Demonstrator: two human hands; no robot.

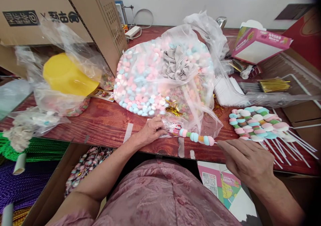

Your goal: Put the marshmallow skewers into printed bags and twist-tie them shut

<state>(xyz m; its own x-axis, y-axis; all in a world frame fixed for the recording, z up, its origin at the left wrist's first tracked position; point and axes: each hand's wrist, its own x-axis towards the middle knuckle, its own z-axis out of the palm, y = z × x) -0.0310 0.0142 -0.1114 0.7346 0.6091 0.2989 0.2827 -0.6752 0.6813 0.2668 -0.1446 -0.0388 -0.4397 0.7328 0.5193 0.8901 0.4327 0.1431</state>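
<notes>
My right hand [247,157] is closed round the white stick of a marshmallow skewer [194,136]. Pink, blue, green and orange pieces are threaded along it, and its far tip points left into the mouth of a clear printed plastic bag [173,127]. With bent fingers, my left hand [152,130] grips that bag near the table's front edge. Just behind both hands lies a large clear sack of loose marshmallows [142,82], with gold twist ties [173,109] on its near side. Finished-looking skewers [258,124] are piled to the right, sticks towards me.
A cardboard box [100,25] and a yellow bowl-like container [67,74] under plastic stand left. Back right are a pink carton [260,42], clear sleeves and a bundle of gold ties [273,85]. Below the table's left edge, an open box holds wrapped skewers [87,165].
</notes>
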